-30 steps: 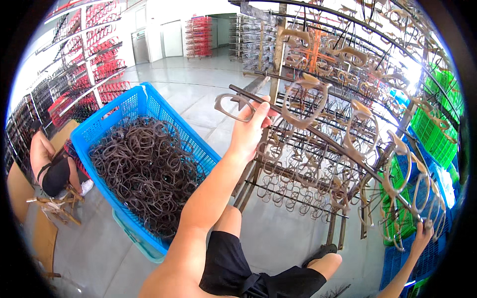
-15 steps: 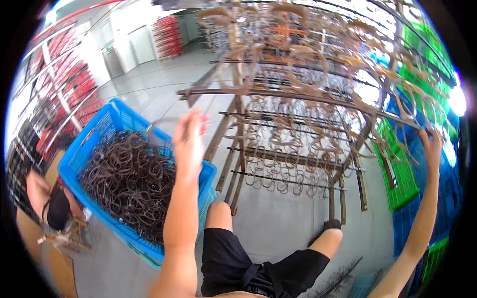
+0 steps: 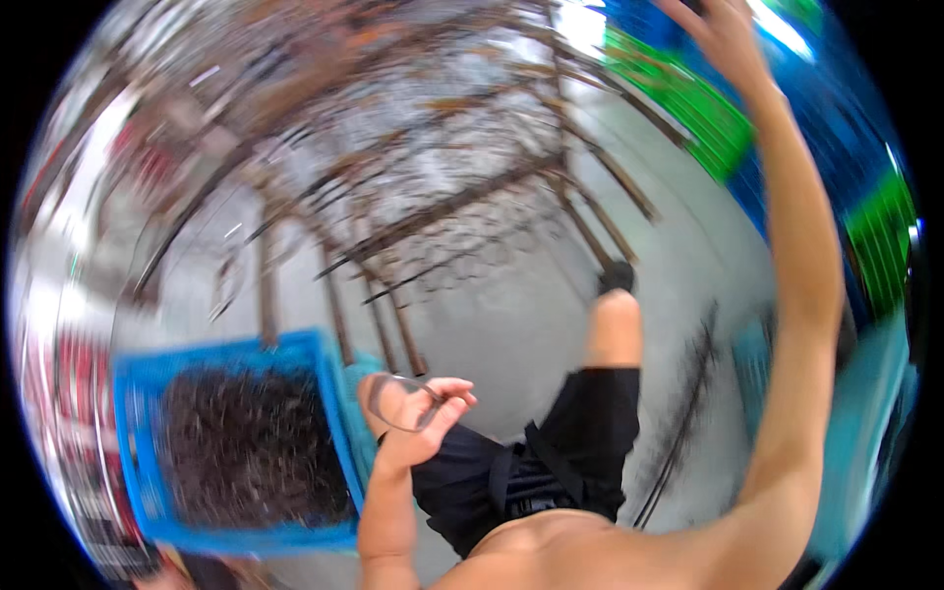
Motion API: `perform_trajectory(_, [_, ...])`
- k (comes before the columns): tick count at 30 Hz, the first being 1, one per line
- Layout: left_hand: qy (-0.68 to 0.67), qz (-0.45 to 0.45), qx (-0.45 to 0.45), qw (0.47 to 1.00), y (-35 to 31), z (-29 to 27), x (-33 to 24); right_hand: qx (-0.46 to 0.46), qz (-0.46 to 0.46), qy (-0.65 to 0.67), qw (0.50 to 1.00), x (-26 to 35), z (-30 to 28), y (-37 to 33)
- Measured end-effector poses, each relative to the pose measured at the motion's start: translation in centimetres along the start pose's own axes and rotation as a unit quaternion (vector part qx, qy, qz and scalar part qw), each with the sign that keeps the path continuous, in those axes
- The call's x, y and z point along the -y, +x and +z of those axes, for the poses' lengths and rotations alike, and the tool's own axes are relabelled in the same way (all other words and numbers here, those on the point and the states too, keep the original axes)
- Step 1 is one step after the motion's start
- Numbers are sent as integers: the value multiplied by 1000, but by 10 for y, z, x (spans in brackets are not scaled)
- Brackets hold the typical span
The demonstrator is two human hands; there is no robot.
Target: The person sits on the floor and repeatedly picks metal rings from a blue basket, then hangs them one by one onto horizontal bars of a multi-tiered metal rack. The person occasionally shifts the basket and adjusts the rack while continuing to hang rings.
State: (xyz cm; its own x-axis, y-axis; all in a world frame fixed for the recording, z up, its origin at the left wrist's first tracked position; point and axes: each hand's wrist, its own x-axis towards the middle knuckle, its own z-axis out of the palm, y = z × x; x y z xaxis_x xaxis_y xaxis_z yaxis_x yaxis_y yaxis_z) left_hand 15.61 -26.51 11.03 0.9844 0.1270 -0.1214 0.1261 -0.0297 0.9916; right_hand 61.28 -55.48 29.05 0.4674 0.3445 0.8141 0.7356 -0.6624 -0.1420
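So the thin grey-brown plastic-looking oval eyeglass frame [image 3: 373,401] is just right of the big blue plastic crate [image 3: 336,433], pinched between thumb and fingers of the left hand [image 3: 421,440]. The right hand [image 3: 725,37] is way off, beyond the crate and well right of it, fingers spread, can't tell if it's gripping anything. Imo the risk is that small hold: a knock on the crate's raised rim could twist the frame out or bend it, and if it dropped into the dark tangled pile [image 3: 251,447] inside the crate it'd be hard to spot. The brown metal rack [image 3: 462,204] stands close behind the crate, so that side looks tight; grey floor [image 3: 492,354] shows right of the crate, more room there, with a dark spiky rod [image 3: 677,442] lying further over
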Motion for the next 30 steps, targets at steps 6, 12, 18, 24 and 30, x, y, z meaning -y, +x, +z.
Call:
perform_trajectory(6, [-57,-73,-8,996,4,75,74,-97,334,136,928,-41,-8,-288])
perform_trajectory(12, [-48,-246,-114,961,26,65,98,147,827,-70,538,76,-47,-700])
perform_trajectory(18, [63,-226,-139,962,80,29,87,260,915,-235,200,170,-85,-839])
perform_trajectory(24, [105,-271,-88,953,122,25,69,403,867,-168,243,172,-90,-894])
perform_trajectory(30, [127,-306,-108,937,127,23,74,401,837,-156,339,185,-65,-902])
